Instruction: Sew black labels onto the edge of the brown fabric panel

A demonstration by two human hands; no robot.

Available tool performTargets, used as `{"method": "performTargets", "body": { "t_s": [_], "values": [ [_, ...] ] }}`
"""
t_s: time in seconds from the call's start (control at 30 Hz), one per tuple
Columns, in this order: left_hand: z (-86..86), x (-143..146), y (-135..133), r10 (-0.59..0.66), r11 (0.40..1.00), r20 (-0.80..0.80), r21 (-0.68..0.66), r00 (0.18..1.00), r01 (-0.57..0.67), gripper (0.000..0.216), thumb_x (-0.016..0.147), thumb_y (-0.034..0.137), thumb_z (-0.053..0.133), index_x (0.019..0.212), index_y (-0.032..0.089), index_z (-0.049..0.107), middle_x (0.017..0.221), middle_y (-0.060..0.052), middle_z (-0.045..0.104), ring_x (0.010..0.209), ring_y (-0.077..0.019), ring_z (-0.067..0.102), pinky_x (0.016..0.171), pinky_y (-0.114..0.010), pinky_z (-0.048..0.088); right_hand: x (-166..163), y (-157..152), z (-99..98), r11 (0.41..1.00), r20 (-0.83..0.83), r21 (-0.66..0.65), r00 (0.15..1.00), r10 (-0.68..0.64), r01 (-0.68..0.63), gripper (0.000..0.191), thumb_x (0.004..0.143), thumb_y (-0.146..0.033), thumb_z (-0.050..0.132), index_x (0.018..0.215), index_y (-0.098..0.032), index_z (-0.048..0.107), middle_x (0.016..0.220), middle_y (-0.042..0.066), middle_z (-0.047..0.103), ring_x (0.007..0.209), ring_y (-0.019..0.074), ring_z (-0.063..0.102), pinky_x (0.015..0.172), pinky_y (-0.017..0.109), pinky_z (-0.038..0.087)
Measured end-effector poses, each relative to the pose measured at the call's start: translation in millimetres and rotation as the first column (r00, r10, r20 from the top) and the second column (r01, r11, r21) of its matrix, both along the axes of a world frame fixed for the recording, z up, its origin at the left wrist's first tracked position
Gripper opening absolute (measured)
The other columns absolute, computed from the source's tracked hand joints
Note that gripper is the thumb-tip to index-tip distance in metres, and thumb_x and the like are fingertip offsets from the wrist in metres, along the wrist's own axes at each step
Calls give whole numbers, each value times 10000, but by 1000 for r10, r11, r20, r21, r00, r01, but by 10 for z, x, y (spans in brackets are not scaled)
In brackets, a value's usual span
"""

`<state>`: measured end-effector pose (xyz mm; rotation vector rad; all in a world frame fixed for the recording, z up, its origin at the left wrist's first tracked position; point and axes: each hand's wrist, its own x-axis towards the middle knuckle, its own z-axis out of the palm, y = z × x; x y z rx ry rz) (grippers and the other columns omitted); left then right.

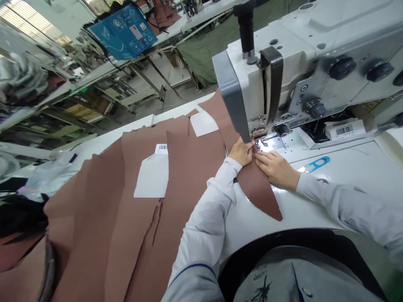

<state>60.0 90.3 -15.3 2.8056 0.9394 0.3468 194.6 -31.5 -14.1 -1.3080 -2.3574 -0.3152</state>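
Observation:
A brown panel (260,188), leather-like, lies under the presser foot of a white sewing machine (302,54), its pointed end towards me. My left hand (242,152) is closed at the panel's left edge beside the presser foot (257,144), with its fingers bent and partly hidden. On the right side of the same panel rests my right hand (278,168), fingers stretched out and flat, tips close to the foot. The needle itself cannot be made out. Larger brown sheets (195,167) spread over the table to the left of my left arm.
White paper pieces (153,176) lie on the brown sheets. A blue thread snipper (316,164) is on the white table (346,167) to the right, near a small labelled box (344,129). Beyond stand a blue carton (122,33) and other worktables.

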Motion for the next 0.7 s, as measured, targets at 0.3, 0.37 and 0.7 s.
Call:
{"method": "performTargets", "body": {
  "t_s": [0.3, 0.37, 0.7],
  "values": [
    [-72, 21, 122, 27, 1000, 71, 1, 997, -27, 311, 792, 118, 491, 1037, 148, 681, 1093, -118, 637, 1077, -239, 566, 900, -353, 511, -23, 2, -44, 996, 15, -54, 997, -72, 72, 377, 835, -104, 446, 1174, 26, 546, 1218, 204, 544, 1107, 316, 444, 869, 421, 394],
    [-83, 18, 133, 22, 1000, 77, 0, 997, -22, 325, 783, 113, 490, 1047, 152, 675, 1108, -110, 633, 1083, -238, 561, 898, -358, 512, -30, -5, -47, 995, 11, -65, 998, -69, 69, 384, 836, -101, 441, 1184, 27, 539, 1227, 210, 536, 1123, 316, 434, 879, 422, 393],
    [98, 49, 15, 158, 986, -102, 62, 982, -152, 441, 865, 218, 410, 1278, 79, 475, 1357, -181, 438, 1298, -306, 337, 1110, -529, 200, -7, -50, -101, 998, -116, -14, 992, -54, 53, 296, 875, -128, 438, 1103, -90, 621, 1143, 137, 611, 1010, 258, 522, 848, 405, 441]
  ]
}}
